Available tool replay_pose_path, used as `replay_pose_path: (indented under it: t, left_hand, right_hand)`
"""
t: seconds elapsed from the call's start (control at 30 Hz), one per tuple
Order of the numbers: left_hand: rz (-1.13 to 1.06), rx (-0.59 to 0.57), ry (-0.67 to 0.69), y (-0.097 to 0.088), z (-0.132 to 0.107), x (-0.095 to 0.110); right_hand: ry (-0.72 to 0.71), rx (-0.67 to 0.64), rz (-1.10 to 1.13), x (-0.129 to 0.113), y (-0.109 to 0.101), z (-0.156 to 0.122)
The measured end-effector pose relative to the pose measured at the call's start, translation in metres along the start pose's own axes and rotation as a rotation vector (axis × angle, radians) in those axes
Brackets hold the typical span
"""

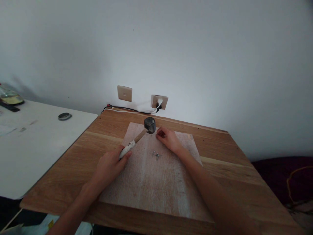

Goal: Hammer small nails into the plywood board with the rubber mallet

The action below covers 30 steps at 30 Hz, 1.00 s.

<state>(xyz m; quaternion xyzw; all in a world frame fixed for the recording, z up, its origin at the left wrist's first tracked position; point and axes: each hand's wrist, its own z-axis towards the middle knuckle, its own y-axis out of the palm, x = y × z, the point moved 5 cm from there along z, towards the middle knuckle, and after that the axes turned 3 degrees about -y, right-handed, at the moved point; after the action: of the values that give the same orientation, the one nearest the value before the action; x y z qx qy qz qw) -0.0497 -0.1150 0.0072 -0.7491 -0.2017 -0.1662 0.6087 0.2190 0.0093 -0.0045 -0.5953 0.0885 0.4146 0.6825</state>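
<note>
My left hand (pixel 112 163) is closed around the pale, worn handle of a mallet (pixel 139 136) with a dark, round head. The mallet's head is over the far part of a whitish wooden board (pixel 144 182). Just right of that head, my right hand (pixel 168 137) has its fingers curled in a pinch near the board's far edge; what sits between the fingertips is hidden. Several small metal nails (pixel 157 155) lie loose on the board between my two hands.
The board lies on a wooden table (pixel 220 156) against a wall. Cables (pixel 132 110) run along its back edge to a wall socket (pixel 164 102). A white table (pixel 26 156) on the left bears a round dark lid (pixel 65 116) and a bottle (pixel 11 98). Dark red cloth (pixel 281 176) is at right.
</note>
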Motion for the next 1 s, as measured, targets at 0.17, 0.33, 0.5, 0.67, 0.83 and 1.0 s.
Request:
replay_pose_path:
  t: [0.17,0.33,0.5,0.67,0.83,1.0]
  left_hand:
    - [-0.015,-0.001,0.027,0.0,-0.001,0.01]
    - [0.129,-0.041,0.057,0.001,0.001,0.029]
    - [0.139,-0.042,0.07,0.005,0.003,0.029]
    - [0.053,-0.006,0.036,0.01,0.006,0.023]
    - [-0.013,-0.011,0.029,0.013,0.009,0.024]
    - [-0.024,0.005,0.05,0.014,0.009,0.021]
  right_hand:
    - [0.045,-0.008,-0.034,-0.003,0.0,0.0]
    - [0.068,0.012,-0.1,-0.002,-0.016,-0.01]
    - [0.014,-0.025,-0.152,-0.015,-0.034,-0.035]
    - [-0.218,-0.324,-0.128,-0.056,-0.014,-0.049]
    - [-0.299,-0.497,-0.171,-0.071,0.009,-0.037]
    - [-0.275,-0.474,-0.184,-0.07,0.013,-0.032]
